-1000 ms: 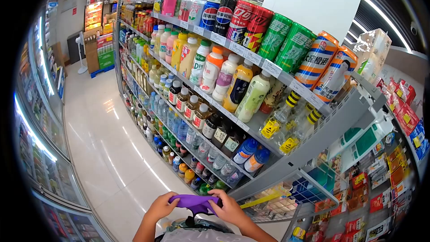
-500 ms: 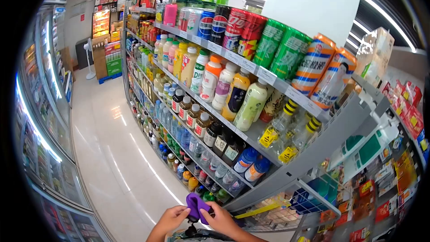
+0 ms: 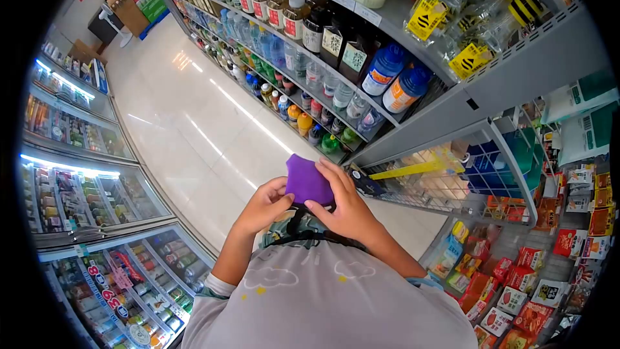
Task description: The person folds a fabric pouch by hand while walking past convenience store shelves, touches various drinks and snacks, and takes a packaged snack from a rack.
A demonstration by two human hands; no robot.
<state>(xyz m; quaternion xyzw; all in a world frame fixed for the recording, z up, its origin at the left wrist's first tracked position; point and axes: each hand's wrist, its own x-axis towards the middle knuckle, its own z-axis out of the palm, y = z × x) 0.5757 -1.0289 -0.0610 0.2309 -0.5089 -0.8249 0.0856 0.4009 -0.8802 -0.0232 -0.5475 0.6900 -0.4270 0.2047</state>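
Observation:
A small, soft-looking purple piece (image 3: pixel 309 179) is held in front of my waist, spread fairly flat with a pointed upper corner. I cannot make out its exact kind. My left hand (image 3: pixel 263 207) pinches its lower left edge between thumb and fingers. Along the right side, my right hand (image 3: pixel 349 201) grips it, with the thumb at the lower edge and the fingers partly behind. Something dark shows just beneath the piece, partly hidden by my hands. Below lies the front of my grey shirt (image 3: pixel 329 297), printed with cloud outlines.
Drink shelves (image 3: pixel 361 10) rise ahead, holding several rows of bottles. Glass-doored coolers (image 3: pixel 123 278) line the left side. A white wire basket (image 3: pixel 478 174) and racks of packaged snacks (image 3: pixel 516 284) stand at right. The tiled aisle (image 3: pixel 174 110) runs ahead to a white fan (image 3: pixel 115 24).
My view has tilted down, bringing my shirt into sight. The purple piece went from a folded loop to a flatter shape, and both hands stayed on it.

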